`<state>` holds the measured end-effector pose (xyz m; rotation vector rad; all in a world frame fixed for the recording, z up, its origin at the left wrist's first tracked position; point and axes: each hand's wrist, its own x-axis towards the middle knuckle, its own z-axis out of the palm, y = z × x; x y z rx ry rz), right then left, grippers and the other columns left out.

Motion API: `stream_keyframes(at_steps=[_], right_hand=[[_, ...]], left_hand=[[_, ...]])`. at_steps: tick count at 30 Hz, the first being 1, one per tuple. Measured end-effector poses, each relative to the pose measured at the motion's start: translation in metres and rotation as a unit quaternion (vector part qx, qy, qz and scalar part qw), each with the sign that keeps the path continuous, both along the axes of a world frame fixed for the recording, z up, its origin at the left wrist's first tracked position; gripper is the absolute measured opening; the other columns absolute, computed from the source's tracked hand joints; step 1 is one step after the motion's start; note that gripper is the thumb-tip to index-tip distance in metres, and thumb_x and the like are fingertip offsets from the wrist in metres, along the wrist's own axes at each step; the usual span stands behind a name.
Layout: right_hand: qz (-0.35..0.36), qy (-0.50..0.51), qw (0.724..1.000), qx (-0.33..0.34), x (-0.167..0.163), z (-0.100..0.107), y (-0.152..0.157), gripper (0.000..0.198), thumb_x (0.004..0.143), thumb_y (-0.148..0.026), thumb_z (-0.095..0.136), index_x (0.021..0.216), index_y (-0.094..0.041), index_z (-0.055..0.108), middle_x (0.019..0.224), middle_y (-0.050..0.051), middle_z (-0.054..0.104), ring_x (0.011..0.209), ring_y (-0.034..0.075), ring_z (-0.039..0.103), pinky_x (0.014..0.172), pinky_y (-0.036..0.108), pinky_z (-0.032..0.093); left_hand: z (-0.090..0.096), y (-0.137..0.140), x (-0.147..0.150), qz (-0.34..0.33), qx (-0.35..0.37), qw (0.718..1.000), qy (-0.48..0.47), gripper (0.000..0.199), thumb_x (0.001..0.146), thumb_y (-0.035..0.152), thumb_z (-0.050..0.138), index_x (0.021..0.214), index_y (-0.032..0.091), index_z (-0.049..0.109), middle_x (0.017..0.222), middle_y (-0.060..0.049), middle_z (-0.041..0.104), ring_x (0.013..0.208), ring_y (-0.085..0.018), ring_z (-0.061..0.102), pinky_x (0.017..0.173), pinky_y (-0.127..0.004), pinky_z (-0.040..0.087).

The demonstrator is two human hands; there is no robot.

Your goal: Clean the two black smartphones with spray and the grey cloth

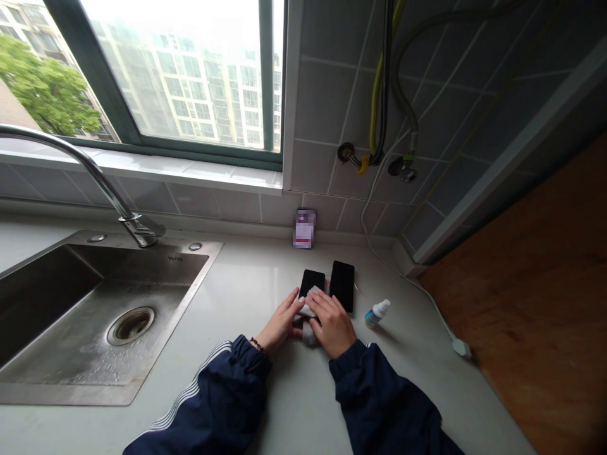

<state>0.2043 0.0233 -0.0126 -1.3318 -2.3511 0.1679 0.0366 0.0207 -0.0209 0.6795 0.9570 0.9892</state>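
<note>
A black-screened smartphone (312, 279) lies on the counter, its lower part covered by a light grey cloth (308, 309) and my hands. My left hand (279, 327) grips the phone along its left edge, fingers partly hidden below. Over the screen, my right hand (334, 325) presses the cloth down with bent fingers; part of the cloth bunches out beneath it. A second, larger black phone (342, 285) rests flat just beyond my right fingers. To the right stands a small bottle (377, 313) with a white cap and a blue-yellow label.
On the left is a steel sink (164, 319) with a chrome faucet (102, 180). A blurred upright phone-like object (304, 229) leans against the tiled wall. A white cable (417, 282) runs to a plug (461, 347) near the wooden panel (535, 297) on the right.
</note>
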Motion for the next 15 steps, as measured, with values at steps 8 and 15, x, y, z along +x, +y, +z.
stream_keyframes(at_steps=[8,15], right_hand=[[-0.021,-0.024,0.999,-0.011,0.000,-0.003,0.003,0.051,0.093,-0.014,0.060,0.143,-0.021,0.058,0.151,0.011,0.053,0.144,0.030,0.046,0.115,0.058,0.038],[-0.009,-0.022,1.000,0.004,0.003,-0.008,0.006,0.048,0.094,-0.017,0.062,0.142,-0.023,0.059,0.150,0.011,0.055,0.143,0.032,0.047,0.113,0.062,0.040]], left_hand=[[0.011,-0.004,-0.001,-0.079,0.030,0.996,0.028,0.092,0.092,0.053,0.062,0.162,0.029,0.007,0.079,-0.004,0.068,0.056,-0.022,0.070,0.056,-0.036,0.058],[0.022,-0.003,-0.016,-0.143,0.010,0.989,-0.020,0.087,0.092,0.052,0.064,0.160,0.035,0.013,0.104,-0.012,0.072,0.068,-0.025,0.076,0.064,-0.036,0.060]])
